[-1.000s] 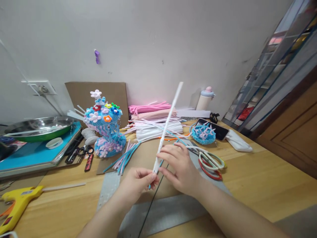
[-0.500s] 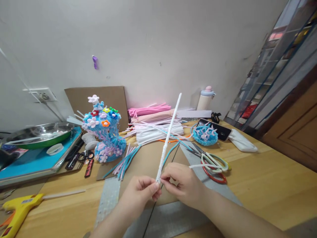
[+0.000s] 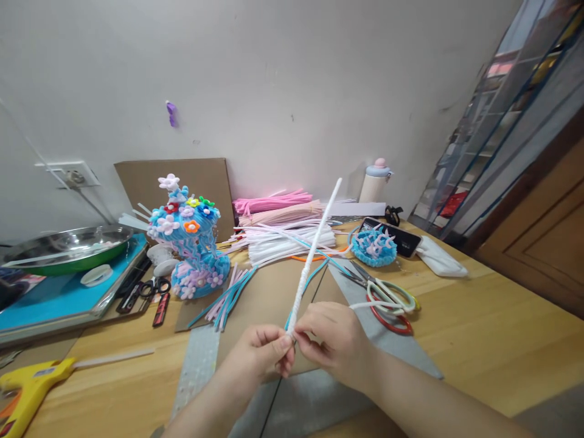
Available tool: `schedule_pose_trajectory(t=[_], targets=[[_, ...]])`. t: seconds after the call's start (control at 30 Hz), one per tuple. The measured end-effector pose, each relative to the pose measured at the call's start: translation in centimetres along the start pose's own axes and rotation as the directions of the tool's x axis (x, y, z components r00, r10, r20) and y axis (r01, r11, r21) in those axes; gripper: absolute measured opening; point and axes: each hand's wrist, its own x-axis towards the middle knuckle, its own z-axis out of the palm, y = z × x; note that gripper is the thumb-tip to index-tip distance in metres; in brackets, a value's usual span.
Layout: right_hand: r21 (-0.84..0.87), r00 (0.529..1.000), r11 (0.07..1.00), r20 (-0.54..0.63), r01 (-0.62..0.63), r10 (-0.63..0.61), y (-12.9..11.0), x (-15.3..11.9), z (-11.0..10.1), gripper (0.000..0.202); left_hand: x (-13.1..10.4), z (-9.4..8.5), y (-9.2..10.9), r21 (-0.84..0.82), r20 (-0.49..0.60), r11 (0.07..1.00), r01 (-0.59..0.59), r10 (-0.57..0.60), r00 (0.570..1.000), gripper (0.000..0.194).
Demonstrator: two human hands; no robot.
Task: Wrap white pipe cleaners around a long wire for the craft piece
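A long white pipe cleaner [image 3: 314, 246] stands at a slant in front of me, its lower half thicker and wrapped in close coils. My left hand [image 3: 262, 353] pinches its bottom end between thumb and fingers. My right hand [image 3: 335, 340] is closed at the lower coils, with thumb and forefinger on the white strand there. A loose white length sticks out to the right from behind my right hand. Below the hands lies a brown cardboard sheet [image 3: 246, 304] on a grey cutting mat [image 3: 201, 356].
A blue flower-covered pipe cleaner model [image 3: 194, 225] stands left, near a yellow glue gun [image 3: 34, 383] and small scissors [image 3: 155, 287]. Behind lie pipe cleaner bundles [image 3: 292, 243]. On the right are large scissors [image 3: 387, 298], a blue fuzzy piece [image 3: 374, 246], a phone [image 3: 401, 237] and a bottle [image 3: 375, 181].
The upper tip of the white pipe cleaner leans slightly further right and lower. My right hand has turned a little at the coils, and the whole view has shifted slightly.
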Motion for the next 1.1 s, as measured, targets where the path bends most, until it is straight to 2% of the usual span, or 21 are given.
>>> schedule_pose_trajectory(t=[0.13, 0.23, 0.27, 0.33, 0.43, 0.47, 0.53, 0.6, 0.73, 0.83, 1.0, 1.1], targets=[[0.103, 0.993, 0.989, 0.061, -0.108, 0.103, -0.1, 0.0, -0.1, 0.009, 0.3, -0.2, 0.0, 0.023, 0.004, 1.0, -0.001, 0.001, 1.0, 0.045], [0.25, 0.942, 0.91, 0.135, -0.331, 0.306, 0.0, 0.2, 0.1, 0.004, 0.5, -0.5, 0.0, 0.038, 0.004, 0.999, 0.003, -0.004, 1.0, 0.046], [0.331, 0.906, 0.843, 0.184, -0.423, 0.382, 0.1, 0.4, 0.1, 0.004, 0.5, -0.5, 0.0, 0.045, 0.005, 0.999, 0.003, -0.004, 1.0, 0.046], [0.521, 0.812, 0.624, 0.342, -0.582, 0.472, 0.5, 0.7, 0.1, 0.009, 0.6, -0.4, -0.1, 0.061, 0.009, 0.998, 0.005, -0.006, 1.0, 0.047], [0.643, 0.681, 0.257, 0.588, -0.721, 0.438, 0.9, 1.1, -0.4, 0.029, 0.4, -0.2, -0.2, 0.081, 0.031, 0.997, 0.012, -0.015, 0.999, 0.048], [0.635, 0.646, 0.184, 0.644, -0.75, 0.41, 1.0, 1.2, -0.7, 0.034, 0.4, -0.1, -0.3, 0.095, 0.044, 0.995, 0.013, -0.017, 0.999, 0.049], [0.596, 0.591, 0.109, 0.724, -0.796, 0.355, 1.0, 1.2, -1.1, 0.038, 0.2, 0.0, -0.4, 0.132, 0.077, 0.991, 0.01, -0.021, 0.997, 0.048], [0.577, 0.571, 0.073, 0.769, -0.814, 0.287, 1.0, 1.1, -1.4, 0.038, 0.2, -0.1, -0.3, 0.166, 0.109, 0.986, 0.014, -0.033, 0.993, 0.048], [0.595, 0.596, 0.083, 0.77, -0.8, 0.227, 1.1, 0.5, -1.0, 0.035, 0.2, -0.3, -0.2, 0.115, 0.169, 0.99, 0.081, -0.1, 0.981, 0.046], [0.605, 0.612, 0.116, 0.746, -0.788, 0.262, 1.1, 0.3, -0.6, 0.032, 0.0, -0.3, -0.1, 0.033, 0.201, 0.992, 0.123, -0.127, 0.971, 0.044], [0.587, 0.588, 0.128, 0.721, -0.8, 0.366, 0.4, 0.5, -0.3, 0.027, -0.3, -0.3, 0.2, -0.064, 0.236, 0.986, 0.156, -0.137, 0.962, 0.039], [0.602, 0.592, 0.113, 0.703, -0.79, 0.394, 0.1, 0.5, 0.0, 0.026, -0.5, -0.2, 0.3, -0.132, 0.266, 0.975, 0.18, -0.14, 0.954, 0.037]])
